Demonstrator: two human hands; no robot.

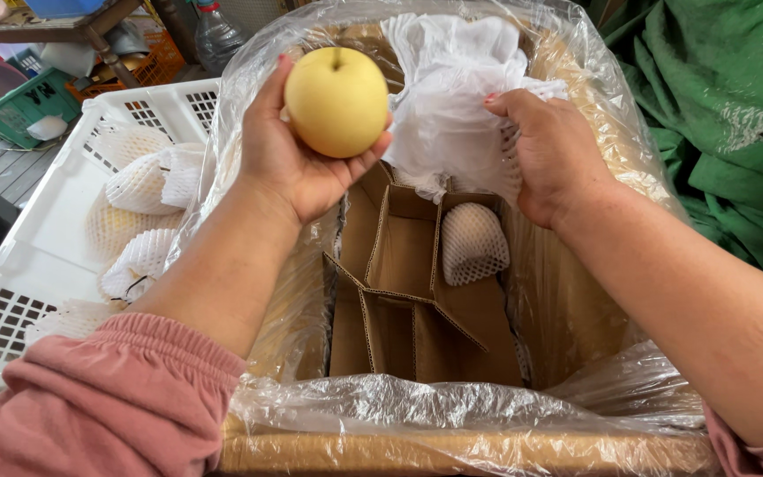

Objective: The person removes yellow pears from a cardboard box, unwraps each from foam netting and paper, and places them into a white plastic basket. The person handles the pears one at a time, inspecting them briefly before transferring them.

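Upper centre of frame: left hand (289, 150) cupping round yellow pear (337, 102); firm, smooth, bruisable, best cradled underneath. Right hand (549, 159) pinching soft white foam-net sleeve with paper (452, 106) above lined, divided cardboard box (399, 291).

Yellow fruit (336, 102) in left hand (289, 155): smooth matt skin, faintly speckled. Thin white paper (452, 97) with foam mesh sleeve in right hand (551, 155): crumpled, soft, matt. Wrapped fruit (472, 243) in divider cell: white foam netting, ribbed. Cardboard dividers (399, 300): brown, corrugated edges, matt. Box liner (417, 406): clear plastic film, glossy, wrinkled. White crate (37, 256): hard perforated plastic. Pink sleeve (117, 397): soft knit cloth. Green tarpaulin (735, 115): coarse, scuffed.
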